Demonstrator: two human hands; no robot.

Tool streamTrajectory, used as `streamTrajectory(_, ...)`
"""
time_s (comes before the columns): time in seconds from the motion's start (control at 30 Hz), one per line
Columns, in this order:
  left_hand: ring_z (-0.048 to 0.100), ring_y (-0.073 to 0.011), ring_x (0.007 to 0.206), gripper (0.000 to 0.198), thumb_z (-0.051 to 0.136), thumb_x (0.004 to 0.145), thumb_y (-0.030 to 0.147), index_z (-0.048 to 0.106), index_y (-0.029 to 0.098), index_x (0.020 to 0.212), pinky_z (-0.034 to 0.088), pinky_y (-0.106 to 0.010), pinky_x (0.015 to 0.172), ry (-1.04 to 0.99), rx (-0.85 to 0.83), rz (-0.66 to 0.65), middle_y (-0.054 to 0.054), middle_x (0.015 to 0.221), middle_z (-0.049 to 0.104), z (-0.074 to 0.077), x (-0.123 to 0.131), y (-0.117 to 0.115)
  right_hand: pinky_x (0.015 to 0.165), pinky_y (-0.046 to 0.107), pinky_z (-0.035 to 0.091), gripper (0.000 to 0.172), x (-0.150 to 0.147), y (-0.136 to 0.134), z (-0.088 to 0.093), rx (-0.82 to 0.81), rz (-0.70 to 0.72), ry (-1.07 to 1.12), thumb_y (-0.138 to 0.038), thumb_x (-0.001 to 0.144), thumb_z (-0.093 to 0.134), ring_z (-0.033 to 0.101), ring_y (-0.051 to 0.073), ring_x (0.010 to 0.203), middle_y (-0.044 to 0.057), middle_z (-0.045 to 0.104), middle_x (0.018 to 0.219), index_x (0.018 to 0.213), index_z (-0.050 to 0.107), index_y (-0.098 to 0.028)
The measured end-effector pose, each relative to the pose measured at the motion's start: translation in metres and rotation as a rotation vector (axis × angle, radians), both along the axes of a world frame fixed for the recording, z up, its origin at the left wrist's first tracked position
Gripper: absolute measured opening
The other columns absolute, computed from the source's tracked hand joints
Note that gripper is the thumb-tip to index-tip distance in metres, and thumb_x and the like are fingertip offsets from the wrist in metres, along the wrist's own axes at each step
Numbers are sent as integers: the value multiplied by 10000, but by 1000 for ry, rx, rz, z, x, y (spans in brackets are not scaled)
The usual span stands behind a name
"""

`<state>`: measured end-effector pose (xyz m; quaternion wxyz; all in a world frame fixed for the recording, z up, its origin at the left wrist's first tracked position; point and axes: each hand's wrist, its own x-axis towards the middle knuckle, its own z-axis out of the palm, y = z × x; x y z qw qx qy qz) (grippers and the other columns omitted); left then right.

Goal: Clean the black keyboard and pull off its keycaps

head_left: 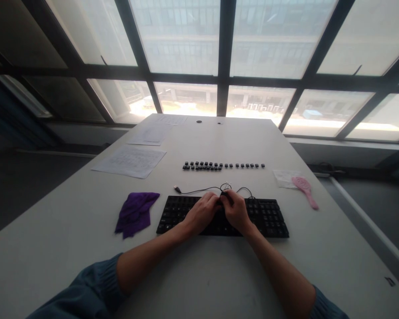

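Observation:
A black keyboard [269,219] lies across the white table in front of me. Over its upper middle, my left hand [204,210] and my right hand [234,210] meet with curled fingertips. A small dark piece [223,195] shows at the fingertips of my right hand; its kind is unclear. The fingers of my left hand are closed beside it, and what they grip is hidden. Behind the hands runs a thin black USB cable [199,191], its plug [177,189] lying to the left. Two rows of loose black keycaps [206,166] sit beyond the keyboard.
A crumpled purple cloth [136,214] lies left of the keyboard. To the right, a pink hairbrush [305,190] partly rests on a clear plastic bag [282,178]. Printed paper sheets [133,160] spread along the table's left side. Large windows stand behind the table [199,266].

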<state>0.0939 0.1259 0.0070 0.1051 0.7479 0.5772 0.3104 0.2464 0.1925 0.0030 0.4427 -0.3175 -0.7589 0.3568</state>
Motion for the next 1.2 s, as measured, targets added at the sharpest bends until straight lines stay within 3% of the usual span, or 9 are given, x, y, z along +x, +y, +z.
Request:
streamTrajectory(0.17,580,-208,1028,236,540,954,153,535,224,1179,514,-364,932,-61,51,-12,-43,1073,601,2,-2,0,583,285,412,225,1,1,0,-119,-59,97,-331,948,515,522,167,609,-2,569,649,750,524,-222)
streamTrajectory(0.27,560,-216,1062,238,511,952,115,570,223,1156,501,-378,958,26,79,-74,-56,1110,591,2,-3,1,582,286,424,225,1,1,1,-140,-63,118,-346,949,518,534,169,610,4,585,666,762,530,-221)
streamTrajectory(0.4,548,-217,1049,251,516,930,83,604,222,1119,501,-379,954,66,95,-52,-53,1091,590,2,-1,-1,594,289,427,218,0,1,1,-131,-65,111,-339,951,516,535,171,611,4,585,665,767,529,-222)
streamTrajectory(0.6,571,-216,1026,144,613,898,158,636,225,1024,507,-388,946,-104,81,46,-53,1081,604,30,-10,4,599,286,428,210,-1,2,0,-136,-90,134,-328,953,515,538,166,586,-10,573,630,774,531,-220)
streamTrajectory(0.67,588,-203,938,103,643,890,202,648,218,992,518,-373,894,-131,77,82,-42,1019,636,41,-21,23,601,284,430,209,-1,3,-1,-136,-88,137,-330,956,513,545,168,593,-8,577,635,779,535,-220)
streamTrajectory(0.77,594,-204,896,92,681,866,209,677,207,958,504,-376,889,-59,108,123,-38,971,670,49,-36,70,598,280,433,203,-2,4,-3,-140,-76,141,-336,958,509,550,172,607,1,586,652,795,544,-220)
streamTrajectory(0.97,608,-228,956,106,704,845,167,721,186,949,477,-382,940,195,23,117,-65,957,697,32,-36,163,590,278,437,191,-2,5,-6,-141,-72,143,-334,953,512,561,180,621,17,606,673,807,555,-219)
streamTrajectory(1.07,598,-243,954,95,705,838,160,730,185,926,475,-395,937,248,-1,99,-74,932,698,21,-31,182,597,279,446,181,-2,6,-5,-143,-60,140,-327,953,502,574,185,634,21,617,681,815,554,-223)
streamTrajectory(1.2,572,-269,999,101,698,831,160,745,181,918,464,-417,953,311,-9,96,-98,962,687,11,-31,189,603,276,452,150,-2,7,-5,-149,-41,143,-308,944,502,577,181,630,21,622,692,834,558,-222)
